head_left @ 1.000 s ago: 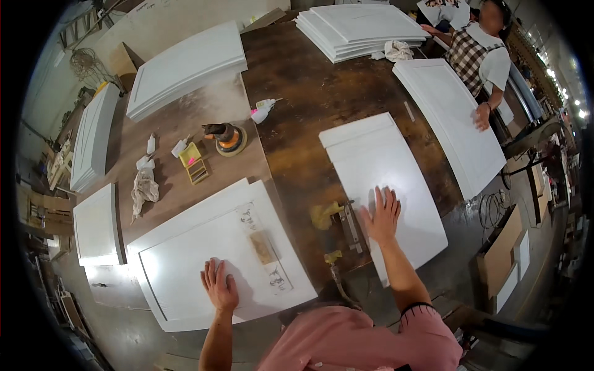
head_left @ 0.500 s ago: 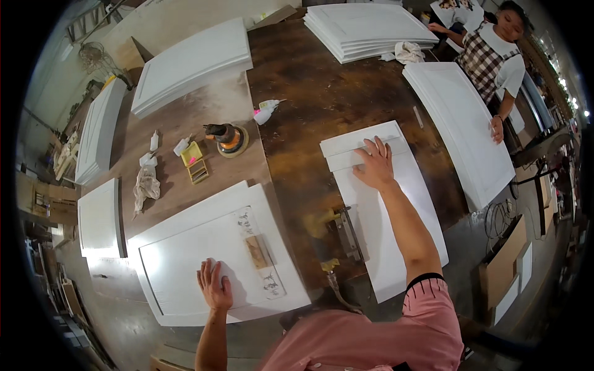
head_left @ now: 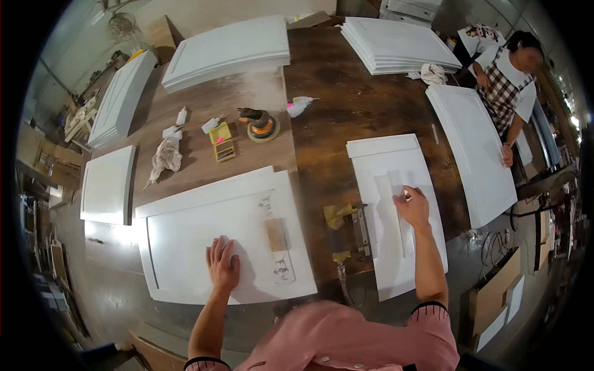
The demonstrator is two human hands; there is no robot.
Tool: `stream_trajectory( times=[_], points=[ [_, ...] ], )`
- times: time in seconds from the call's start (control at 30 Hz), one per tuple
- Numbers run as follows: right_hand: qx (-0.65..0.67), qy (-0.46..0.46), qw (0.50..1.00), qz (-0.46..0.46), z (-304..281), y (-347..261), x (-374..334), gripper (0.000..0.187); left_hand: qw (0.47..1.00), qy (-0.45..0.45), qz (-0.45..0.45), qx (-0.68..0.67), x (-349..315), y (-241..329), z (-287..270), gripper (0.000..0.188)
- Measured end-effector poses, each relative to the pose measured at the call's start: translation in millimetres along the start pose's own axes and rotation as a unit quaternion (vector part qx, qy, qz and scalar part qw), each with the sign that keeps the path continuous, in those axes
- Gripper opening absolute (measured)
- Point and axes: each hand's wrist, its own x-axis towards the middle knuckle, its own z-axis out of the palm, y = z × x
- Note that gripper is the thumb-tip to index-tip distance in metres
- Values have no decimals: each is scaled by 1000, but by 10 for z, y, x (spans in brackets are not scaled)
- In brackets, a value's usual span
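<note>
While I rest the remote left hand (head_left: 223, 264), fingers released, on a panel (head_left: 185, 244) at seven o'clock, the right hand (head_left: 413, 209) pinches a white strip (head_left: 406, 241) at three.

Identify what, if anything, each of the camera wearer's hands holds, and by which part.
The right hand appears to hold a white strip by its long right edge. The left hand holds nothing, resting on a white panel.

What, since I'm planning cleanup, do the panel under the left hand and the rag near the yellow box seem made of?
The panel: perhaps painted wood or fibreboard, semi-gloss; its smooth white face catches glare.
The rag: likely cloth, matte; soft, off-white crumpled folds.
</note>
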Motion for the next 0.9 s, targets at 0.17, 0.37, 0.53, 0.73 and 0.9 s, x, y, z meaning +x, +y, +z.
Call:
stream_trajectory(
  times=[0.17,0.37,0.53,0.73,0.9],
  points=[
    [476,-8,876,76,-64,-821,-515,41,966,-26,-128,-224,190,324,44,28],
    [670,-130,731,-21,467,-2704,-1081,40,792,-221,-75,-563,309,1358,-553,52],
    [626,-239,742,-27,690,-3191,-1162,39,763,-214,-158,-589,213,973,-721,63],
    [72,-5,969,-235,1109,-3094,-1259,63,788,-207,-284,-506,153,653,-711,73],
    [102,-6,970,-222,1161,-3070,-1304,50,925,-186,-186,-275,324,650,-502,74]
  ],
)
